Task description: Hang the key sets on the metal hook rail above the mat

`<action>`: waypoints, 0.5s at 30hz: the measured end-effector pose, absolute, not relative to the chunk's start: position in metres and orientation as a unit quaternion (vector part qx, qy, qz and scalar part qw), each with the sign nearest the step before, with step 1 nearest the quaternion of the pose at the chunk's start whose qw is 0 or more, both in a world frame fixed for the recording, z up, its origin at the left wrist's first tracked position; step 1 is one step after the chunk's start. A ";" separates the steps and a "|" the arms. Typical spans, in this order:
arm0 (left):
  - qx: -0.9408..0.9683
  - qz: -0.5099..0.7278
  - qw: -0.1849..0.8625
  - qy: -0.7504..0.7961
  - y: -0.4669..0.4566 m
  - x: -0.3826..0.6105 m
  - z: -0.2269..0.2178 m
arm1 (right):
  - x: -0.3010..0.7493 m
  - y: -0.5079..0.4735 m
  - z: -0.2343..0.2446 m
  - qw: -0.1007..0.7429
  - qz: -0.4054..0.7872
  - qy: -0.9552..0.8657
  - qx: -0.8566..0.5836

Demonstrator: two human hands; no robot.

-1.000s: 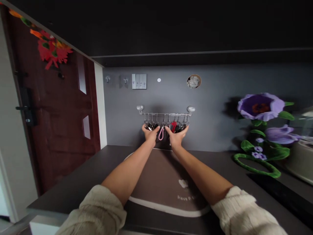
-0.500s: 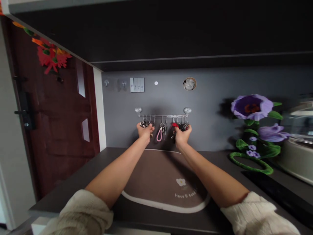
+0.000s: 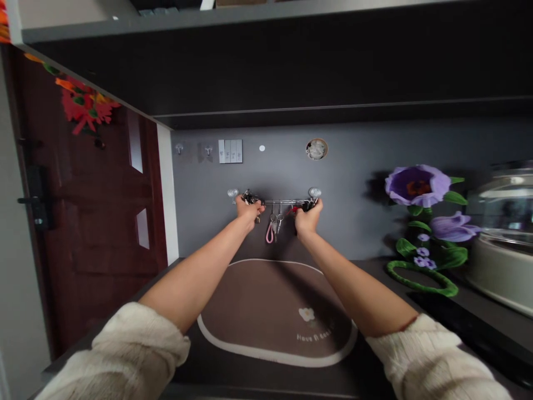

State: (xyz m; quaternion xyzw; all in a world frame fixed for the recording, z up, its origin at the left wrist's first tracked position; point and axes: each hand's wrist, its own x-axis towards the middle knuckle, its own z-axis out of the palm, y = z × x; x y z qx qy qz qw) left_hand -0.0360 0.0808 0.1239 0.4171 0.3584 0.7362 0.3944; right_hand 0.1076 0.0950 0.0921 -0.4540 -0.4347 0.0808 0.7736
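A clear hook rail (image 3: 286,202) is fixed to the grey wall by two round mounts. At its left end, my left hand (image 3: 249,212) is closed around a bunch of keys (image 3: 250,196), which bulges up to the level of the bar. My right hand (image 3: 307,219) grips a second bunch of keys (image 3: 308,206), dark with a red piece, at the right end. Whether the bunches are off their hooks I cannot tell. Between the hands, keys with a pink loop strap (image 3: 270,233) hang from the rail's middle.
Below lies a brown mat (image 3: 258,300) with a pale rim on the dark counter. A purple fabric flower (image 3: 417,186) and a glass-topped appliance (image 3: 506,244) stand right. Overhead runs a dark shelf (image 3: 291,66). Two small hooks (image 3: 208,150) and switches (image 3: 230,151) are on the wall.
Both hands have risen relative to the rail, lifting the key bunches from below the bar to about its height. The middle keys have shifted slightly. The whole view has tilted a little.
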 end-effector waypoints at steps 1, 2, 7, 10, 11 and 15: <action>0.424 0.727 0.399 0.364 0.080 -0.037 0.121 | 0.110 0.095 0.100 0.765 0.070 -0.452 -0.454; 0.430 0.717 0.405 0.369 0.079 -0.037 0.118 | 0.112 0.093 0.107 0.757 0.065 -0.468 -0.452; 0.448 0.666 0.452 0.391 0.062 -0.046 0.092 | 0.117 0.072 0.125 0.682 0.193 -0.533 -0.463; 0.458 0.608 0.490 0.424 0.043 -0.054 0.070 | 0.121 0.050 0.100 0.561 0.300 -0.582 -0.506; 0.461 0.588 0.501 0.437 0.038 -0.057 0.062 | 0.123 0.041 0.088 0.520 0.311 -0.597 -0.527; 0.481 0.528 0.510 0.479 0.023 -0.069 0.026 | 0.132 0.015 0.041 0.286 0.244 -0.683 -0.626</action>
